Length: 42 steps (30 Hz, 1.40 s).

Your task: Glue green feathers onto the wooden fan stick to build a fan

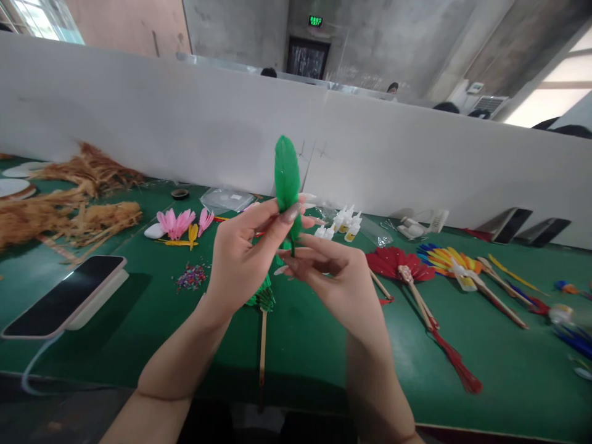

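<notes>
A green feather (pixel 287 169) stands upright between my two hands, above the table. My left hand (pixel 250 250) pinches its middle between thumb and fingers. Lower down, my right hand (pixel 340 274) has thumb and fingers closed around the quill end. Beneath my hands lies a fan with green feathers (pixel 264 296) and a wooden handle (pixel 263 351) pointing towards me; its upper part is hidden behind my hands.
On the left are a phone on a stand (pixel 69 296), dried brown fibres (pixel 87 197), pink feathers (pixel 176 223) and colourful beads (pixel 191 277). Glue bottles (pixel 345 222) stand behind my right hand. A red fan (pixel 402 268) and a multicoloured fan (pixel 456 262) lie right. A white partition (pixel 139 117) closes the back.
</notes>
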### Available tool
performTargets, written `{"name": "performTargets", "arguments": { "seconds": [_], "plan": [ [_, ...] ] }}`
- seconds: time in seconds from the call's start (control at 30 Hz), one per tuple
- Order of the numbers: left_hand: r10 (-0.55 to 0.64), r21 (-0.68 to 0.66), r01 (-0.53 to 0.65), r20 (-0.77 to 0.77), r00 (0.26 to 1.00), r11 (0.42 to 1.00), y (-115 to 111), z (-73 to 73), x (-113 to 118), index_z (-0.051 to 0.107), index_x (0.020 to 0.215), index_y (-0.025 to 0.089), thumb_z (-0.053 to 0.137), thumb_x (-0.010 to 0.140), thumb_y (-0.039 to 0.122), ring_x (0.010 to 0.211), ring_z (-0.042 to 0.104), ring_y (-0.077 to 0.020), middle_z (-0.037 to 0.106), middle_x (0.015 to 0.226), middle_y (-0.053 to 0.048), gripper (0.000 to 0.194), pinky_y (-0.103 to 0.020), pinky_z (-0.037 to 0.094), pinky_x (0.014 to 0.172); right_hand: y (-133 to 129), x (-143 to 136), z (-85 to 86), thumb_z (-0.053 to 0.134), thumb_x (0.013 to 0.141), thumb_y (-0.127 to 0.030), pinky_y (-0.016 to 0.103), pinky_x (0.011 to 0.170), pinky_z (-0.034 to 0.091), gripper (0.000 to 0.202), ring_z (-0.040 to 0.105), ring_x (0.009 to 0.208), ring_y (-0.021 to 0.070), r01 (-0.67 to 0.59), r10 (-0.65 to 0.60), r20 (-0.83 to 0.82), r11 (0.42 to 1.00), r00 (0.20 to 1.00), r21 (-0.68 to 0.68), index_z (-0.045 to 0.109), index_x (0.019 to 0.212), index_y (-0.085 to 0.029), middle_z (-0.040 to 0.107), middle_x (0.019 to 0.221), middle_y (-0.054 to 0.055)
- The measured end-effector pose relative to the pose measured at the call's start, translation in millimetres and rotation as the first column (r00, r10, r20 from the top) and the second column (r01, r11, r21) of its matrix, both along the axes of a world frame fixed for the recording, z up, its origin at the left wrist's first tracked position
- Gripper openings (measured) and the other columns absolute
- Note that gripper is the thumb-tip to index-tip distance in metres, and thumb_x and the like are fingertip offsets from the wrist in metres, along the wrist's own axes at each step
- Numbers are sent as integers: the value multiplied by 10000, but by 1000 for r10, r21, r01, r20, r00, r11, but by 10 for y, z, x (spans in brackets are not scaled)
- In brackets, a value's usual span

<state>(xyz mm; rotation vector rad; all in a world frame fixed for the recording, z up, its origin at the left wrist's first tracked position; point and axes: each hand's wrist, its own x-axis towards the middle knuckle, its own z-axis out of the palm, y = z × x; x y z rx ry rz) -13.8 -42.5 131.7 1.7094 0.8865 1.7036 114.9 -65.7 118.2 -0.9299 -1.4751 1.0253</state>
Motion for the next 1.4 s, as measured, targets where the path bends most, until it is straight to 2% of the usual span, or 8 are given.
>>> {"name": "performTargets", "arguments": {
  "seconds": [0.1,0.27,0.5,0.73,0.87,1.03,1.23,1.4],
  "plan": [
    [4,-4,-4,10,1000,1000,7,-1,4,706,1064,234,593,868,309,909,705,-181,743,1001,-27,238,-278,590,792,0,-17,11,695,716,-156,254,651,595,254,714,737,168,35,-35,-7,999,999,-18,705,968,-185,732,766,8],
    [-79,-64,79,7,997,995,12,6,-3,700,1080,240,591,868,334,855,713,-182,747,975,-35,256,-270,602,732,24,-28,20,719,719,-195,204,530,537,65,671,597,131,77,-76,26,997,997,-15,685,769,-172,667,615,-13],
    [-384,-203,388,61,921,899,96,40,-96,693,1069,269,616,843,388,929,699,-230,744,970,-39,267,-302,617,702,26,-9,18,672,798,-239,204,603,575,89,686,661,119,-135,133,-46,990,990,-44,692,735,-179,666,667,-12],
    [-368,-185,386,125,921,904,207,-26,-112,730,894,247,673,799,359,718,713,-196,739,772,-19,157,-291,623,583,19,-7,54,727,748,-242,169,566,576,74,697,654,108,-213,206,-67,970,976,-119,734,788,-179,701,717,-6],
    [-384,-201,397,104,918,895,199,-22,-124,728,907,248,662,802,393,640,701,-185,732,751,-31,190,-253,585,460,35,22,36,642,831,-283,182,532,582,139,711,656,119,-311,299,-108,942,948,-123,734,870,-187,744,803,19],
    [-509,-279,524,127,851,805,144,-15,-141,705,1006,253,615,830,431,378,593,-124,718,715,-33,265,-205,443,263,63,16,17,610,858,-272,161,474,557,167,701,589,104,-373,358,-147,923,922,-91,736,781,-195,739,713,0],
    [-508,-320,532,161,846,784,125,-25,-167,710,982,270,639,815,427,410,617,-140,710,680,-18,240,-200,434,267,60,20,-11,671,809,-222,184,474,567,77,711,624,124,-373,360,-170,926,917,-54,737,772,-213,740,729,-5],
    [-550,-352,587,209,808,729,99,-29,-169,700,1009,284,636,811,448,307,531,-107,706,663,-7,265,-222,430,252,43,37,-29,681,798,-214,210,508,593,64,718,664,139,-379,368,-157,924,916,-45,745,794,-220,746,755,3]
  ]
}}
